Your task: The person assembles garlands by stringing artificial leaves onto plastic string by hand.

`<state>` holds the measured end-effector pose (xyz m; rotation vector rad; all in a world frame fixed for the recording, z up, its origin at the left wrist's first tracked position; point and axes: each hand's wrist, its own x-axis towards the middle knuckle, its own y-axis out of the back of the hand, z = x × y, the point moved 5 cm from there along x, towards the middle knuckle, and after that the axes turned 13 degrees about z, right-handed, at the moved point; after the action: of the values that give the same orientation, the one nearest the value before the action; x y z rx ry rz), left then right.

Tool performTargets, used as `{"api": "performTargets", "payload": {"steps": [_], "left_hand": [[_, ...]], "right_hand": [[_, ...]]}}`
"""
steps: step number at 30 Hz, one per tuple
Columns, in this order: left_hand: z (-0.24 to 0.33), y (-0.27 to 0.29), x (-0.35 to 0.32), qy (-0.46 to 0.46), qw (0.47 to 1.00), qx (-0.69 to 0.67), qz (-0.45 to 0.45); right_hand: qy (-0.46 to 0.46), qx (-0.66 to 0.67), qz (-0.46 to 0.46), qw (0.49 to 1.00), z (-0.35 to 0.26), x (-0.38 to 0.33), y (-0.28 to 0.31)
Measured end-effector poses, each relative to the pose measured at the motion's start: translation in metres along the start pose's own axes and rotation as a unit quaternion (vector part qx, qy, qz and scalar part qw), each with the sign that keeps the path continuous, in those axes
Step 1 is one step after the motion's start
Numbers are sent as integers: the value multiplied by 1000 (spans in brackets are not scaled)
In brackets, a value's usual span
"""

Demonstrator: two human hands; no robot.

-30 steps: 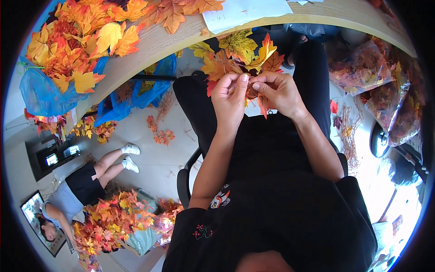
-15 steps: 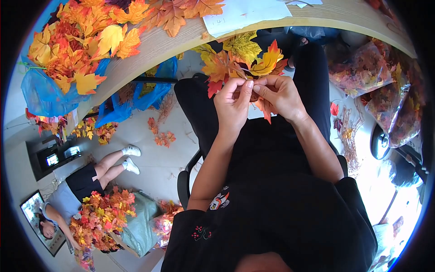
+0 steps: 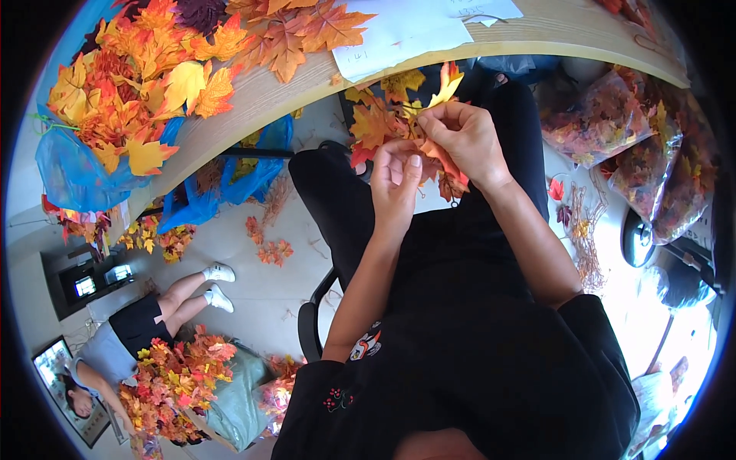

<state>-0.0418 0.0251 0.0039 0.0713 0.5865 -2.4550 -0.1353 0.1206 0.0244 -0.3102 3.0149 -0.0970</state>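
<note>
Both my hands are raised over my lap below the table edge, working a bunch of artificial maple leaves (image 3: pixel 377 123) in orange, yellow and red. My right hand (image 3: pixel 464 138) grips the bunch by its stems, with a yellow-orange leaf (image 3: pixel 447 83) sticking up above the fingers. My left hand (image 3: pixel 396 178) pinches at the same bunch from the left, its fingertips against the leaves. Part of the bunch is hidden behind my fingers.
A wooden table (image 3: pixel 268 96) carries a heap of leaves (image 3: pixel 146 69) and white paper sheets (image 3: pixel 402 31). Blue plastic bags (image 3: pixel 73 172) hang at its left. Clear bags of leaves (image 3: pixel 613 123) lie at right. A seated person (image 3: pixel 126 337) holds leaves at lower left.
Both hands have risen toward the table edge with the bunch. The yellow-orange leaf now stands up above my right hand, and the bunch has turned between my fingers.
</note>
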Motion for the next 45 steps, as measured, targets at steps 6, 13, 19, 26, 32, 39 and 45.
{"api": "performTargets", "payload": {"steps": [6,13,19,26,32,39,45], "left_hand": [[-4,-4,0,-88,995,20,34],[5,12,8,-120,988,1,102],[7,22,14,-118,979,78,145],[9,36,24,124,986,90,71],[0,30,14,295,952,-24,71],[-2,32,15,286,958,25,-4],[-6,35,20,278,960,-6,33]], "right_hand": [[-118,133,-9,984,0,-3,-10],[-89,98,-2,991,4,2,-8],[-65,94,63,991,12,1,-12],[339,-352,-23,872,-22,9,-6],[468,-379,-47,797,-15,14,-18],[505,-431,-84,743,-5,18,-19],[467,-292,-19,835,-18,11,-11]]}}
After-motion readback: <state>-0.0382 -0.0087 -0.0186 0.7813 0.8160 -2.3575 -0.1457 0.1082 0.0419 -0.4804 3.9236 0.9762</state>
